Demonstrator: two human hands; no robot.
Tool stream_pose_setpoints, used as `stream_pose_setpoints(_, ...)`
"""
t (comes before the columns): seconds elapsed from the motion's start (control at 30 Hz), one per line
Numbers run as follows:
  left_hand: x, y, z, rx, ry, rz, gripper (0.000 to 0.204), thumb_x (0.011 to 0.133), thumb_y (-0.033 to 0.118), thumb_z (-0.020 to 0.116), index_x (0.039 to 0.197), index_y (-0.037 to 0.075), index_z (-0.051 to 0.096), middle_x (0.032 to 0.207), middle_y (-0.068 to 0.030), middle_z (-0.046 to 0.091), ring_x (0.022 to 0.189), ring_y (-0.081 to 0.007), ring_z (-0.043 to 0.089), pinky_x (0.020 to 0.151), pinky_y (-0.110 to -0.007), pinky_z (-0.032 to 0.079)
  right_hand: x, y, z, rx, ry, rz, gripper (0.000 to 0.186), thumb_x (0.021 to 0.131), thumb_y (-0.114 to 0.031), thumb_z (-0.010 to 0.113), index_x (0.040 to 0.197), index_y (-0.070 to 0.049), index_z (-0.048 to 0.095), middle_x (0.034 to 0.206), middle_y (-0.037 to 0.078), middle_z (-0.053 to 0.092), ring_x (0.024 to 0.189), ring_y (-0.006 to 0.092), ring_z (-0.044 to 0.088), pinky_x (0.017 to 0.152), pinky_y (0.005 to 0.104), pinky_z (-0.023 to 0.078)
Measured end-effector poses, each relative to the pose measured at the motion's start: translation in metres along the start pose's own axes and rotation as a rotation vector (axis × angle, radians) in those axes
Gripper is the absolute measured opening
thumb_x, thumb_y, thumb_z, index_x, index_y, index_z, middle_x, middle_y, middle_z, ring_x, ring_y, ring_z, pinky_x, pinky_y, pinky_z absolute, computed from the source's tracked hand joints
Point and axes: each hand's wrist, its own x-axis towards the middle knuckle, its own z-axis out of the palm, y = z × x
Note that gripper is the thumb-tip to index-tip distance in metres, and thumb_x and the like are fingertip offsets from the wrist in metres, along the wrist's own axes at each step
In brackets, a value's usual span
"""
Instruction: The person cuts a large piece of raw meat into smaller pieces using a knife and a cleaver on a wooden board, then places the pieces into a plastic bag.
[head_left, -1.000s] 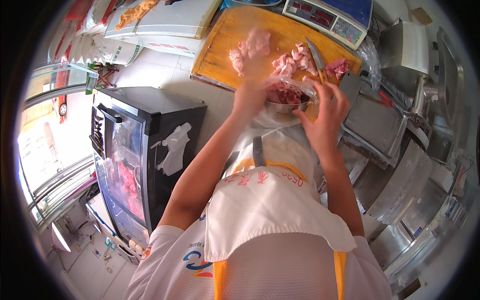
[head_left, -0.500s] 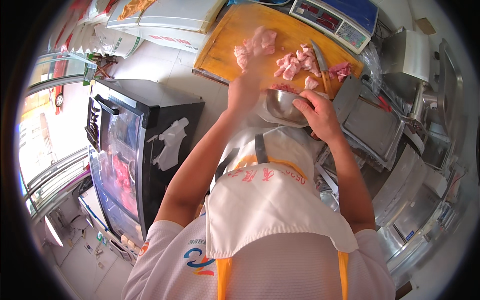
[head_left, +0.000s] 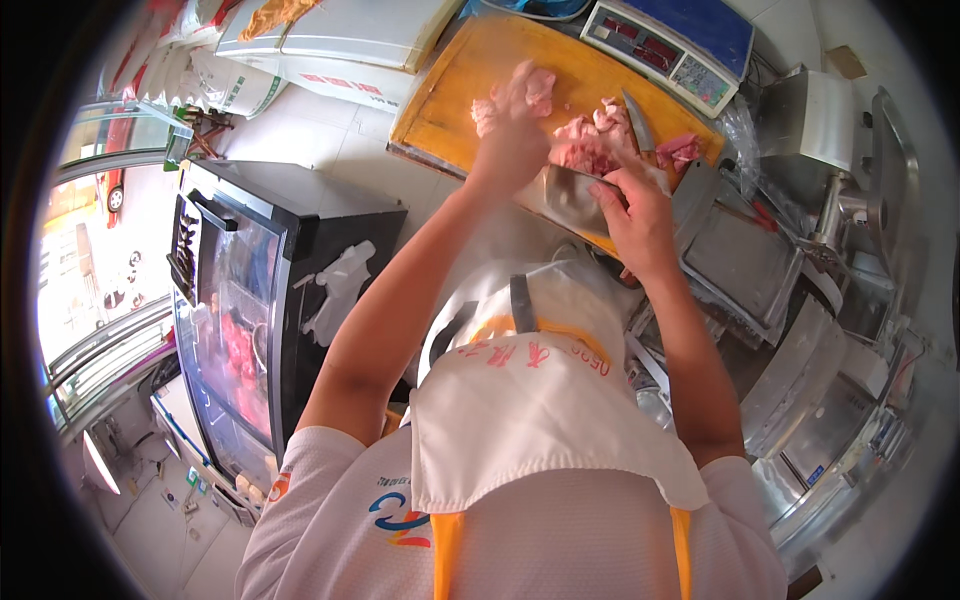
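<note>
My right hand (head_left: 643, 212) grips the rim of a shiny metal bowl (head_left: 572, 197), which is tilted over the near edge of an orange cutting board (head_left: 455, 85). Reddish chopped meat (head_left: 583, 157) shows at the bowl's far rim; whether it is in the bowl or on the board I cannot tell. My left hand (head_left: 512, 158) is beside the bowl's left side, in front of a pale pink piece of meat (head_left: 538, 90); motion smears its fingers. Farther right lie more pale meat pieces (head_left: 612, 118), a knife (head_left: 640, 125) and a darker red strip of meat (head_left: 680, 151).
A blue-topped scale (head_left: 665, 50) stands behind the board. To the right are a metal tray (head_left: 745, 255) and a steel meat grinder (head_left: 815, 125). A glass-doored display fridge (head_left: 240, 330) stands at left, and a white chest freezer (head_left: 340, 45) at far left of the board.
The bowl has tipped farther toward the board, and meat shows more at its far rim. My left hand has moved right, closer to the bowl.
</note>
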Motion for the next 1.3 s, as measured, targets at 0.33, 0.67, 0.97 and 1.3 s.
stream_pose_setpoints(0.33,-0.013,-0.022,0.029,-0.133,-0.07,-0.117,0.033,0.089,0.032,0.07,0.095,0.0,0.074,0.081,-0.0123,0.072,0.076,-0.0213,0.07,0.07,-0.037,0.055,-0.021,0.006,0.006,0.01,-0.046,-0.003,0.016,0.094,-0.012,0.075,0.089,-0.001,0.065,0.079,0.014,0.064,0.072,0.033,0.06,0.067,0.0433,0.046)
stream_pose_setpoints(0.67,-0.015,-0.041,0.045,-0.1,-0.005,-0.174,0.03,0.078,0.026,0.082,0.089,0.0,0.074,0.08,-0.0147,0.073,0.075,-0.027,0.072,0.07,-0.04,0.056,-0.039,0.003,0.002,0.072,-0.048,0.023,0.019,0.093,-0.014,0.077,0.09,0.001,0.065,0.077,0.01,0.063,0.069,0.023,0.061,0.063,0.036,0.046)
stream_pose_setpoints(0.97,-0.015,-0.015,0.036,-0.072,0.081,-0.236,0.035,0.068,0.024,0.091,0.09,0.001,0.075,0.086,-0.0179,0.076,0.082,-0.031,0.074,0.077,-0.042,0.057,-0.061,0.012,-0.03,0.619,-0.109,0.478,0.017,0.101,-0.018,0.072,0.093,-0.004,0.068,0.075,-0.007,0.059,0.066,0.0017,0.05,0.059,0.0204,0.038)
stream_pose_setpoints(1.3,-0.017,0.008,0.04,0.072,0.223,-0.157,0.034,0.072,0.03,0.088,0.085,0.003,0.072,0.084,-0.0172,0.074,0.085,-0.0362,0.072,0.077,-0.046,0.056,-0.064,-0.011,-0.043,0.401,-0.111,0.187,0.012,0.094,-0.008,0.075,0.088,-0.003,0.066,0.074,-0.002,0.058,0.07,0.008,0.051,0.065,0.0268,0.039)
